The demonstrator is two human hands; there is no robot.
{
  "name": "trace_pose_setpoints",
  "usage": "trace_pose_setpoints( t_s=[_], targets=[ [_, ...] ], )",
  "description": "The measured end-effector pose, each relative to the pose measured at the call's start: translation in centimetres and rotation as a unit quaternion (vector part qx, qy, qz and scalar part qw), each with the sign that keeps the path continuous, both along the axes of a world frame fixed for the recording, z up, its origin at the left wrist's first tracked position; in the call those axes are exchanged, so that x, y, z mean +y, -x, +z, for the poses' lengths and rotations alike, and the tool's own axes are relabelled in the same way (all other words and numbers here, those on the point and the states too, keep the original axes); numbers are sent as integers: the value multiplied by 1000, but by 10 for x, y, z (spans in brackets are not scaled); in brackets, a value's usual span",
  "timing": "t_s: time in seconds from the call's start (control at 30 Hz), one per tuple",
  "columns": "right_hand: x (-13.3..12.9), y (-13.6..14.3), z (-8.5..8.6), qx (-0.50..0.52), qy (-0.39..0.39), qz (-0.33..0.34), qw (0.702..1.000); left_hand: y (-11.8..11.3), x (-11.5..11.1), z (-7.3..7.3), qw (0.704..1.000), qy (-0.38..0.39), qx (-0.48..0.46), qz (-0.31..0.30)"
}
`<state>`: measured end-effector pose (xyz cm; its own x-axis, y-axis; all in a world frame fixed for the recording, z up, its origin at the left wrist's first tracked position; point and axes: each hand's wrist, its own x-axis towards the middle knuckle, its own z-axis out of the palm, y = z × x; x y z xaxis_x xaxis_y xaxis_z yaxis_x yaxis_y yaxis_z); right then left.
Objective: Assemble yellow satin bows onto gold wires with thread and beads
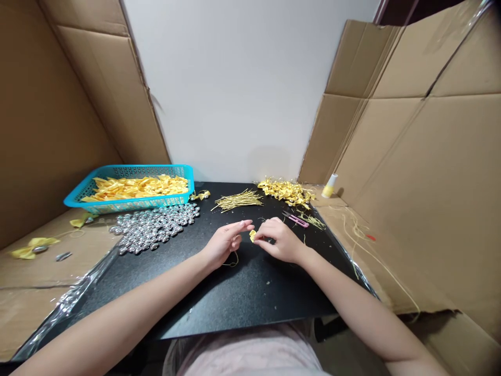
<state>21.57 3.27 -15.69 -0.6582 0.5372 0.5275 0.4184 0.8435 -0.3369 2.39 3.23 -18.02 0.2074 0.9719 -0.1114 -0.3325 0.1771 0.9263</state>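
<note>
- Background: pale wall [235, 78], flanked by cardboard [430, 156]; black bench [235, 297] in front, person seated at the near edge.
- Right hand [281, 240]: thumb and fingertips pinch a small yellow piece [252, 236], held above the bench middle.
- Left hand [222, 243]: beside the piece, index finger extended toward it, other fingers partly curled. A thin thread [236, 258] loops just below; whether the hand grips it, cannot tell.
- Far left corner: blue basket [136, 204] holding many loose yellow strips [136, 186].
- Left edge, near the basket: silver beads [151, 227], spread in one layer.
- Far edge, centre: bundle of straight gold ties [238, 200].
- Far right corner: heap of bows [287, 191], some visibly fitted with a bead.
- Right edge: pink snips [299, 220] beside thread offcuts [314, 221]; thread cone [330, 186] upright on the cardboard beyond.
- Progress, as judged: partway. Heaped bows appear complete; the held piece appears unfinished, its details too small to confirm. Considerable stock seems left, with strips, beads and ties all in supply. Two bows with beads lie apart, beyond the left edge [33, 247] and beside the basket [201, 196].
</note>
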Motion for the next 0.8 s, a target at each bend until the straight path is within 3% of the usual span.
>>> trace_pose_setpoints(
  t_s=[0.1, 0.2, 0.27, 0.4, 0.53, 0.63, 0.7, 0.73, 0.8],
  targets=[
    [0, -3, 3, 6, -31, 5, 1000, 1, -3, 0, 995, -45, 92, -20],
    [1, -6, 5, 12, -40, -12, 999, 1, -8, 2, 958, -149, 239, -62],
    [2, -7, 6, 19, -33, -31, 999, 1, -11, 2, 934, -207, 273, -96],
    [4, -6, 7, 44, 5, -39, 998, -1, -12, 1, 937, -207, 246, -135],
    [4, -3, 3, 143, 66, -81, 984, -1, -8, 0, 969, -148, 164, -109],
    [4, 1, -5, 209, 219, -8, 953, 0, -5, -1, 985, -110, 91, -94],
    [4, 5, -12, 195, 334, 59, 920, 0, -4, 0, 993, -75, 35, -85],
    [4, 7, -14, 184, 364, 67, 911, 0, -3, 0, 995, -59, 10, -78],
    [3, 10, -17, 162, 351, 34, 922, 1, -1, 2, 997, -37, -28, -57]
  ],
)
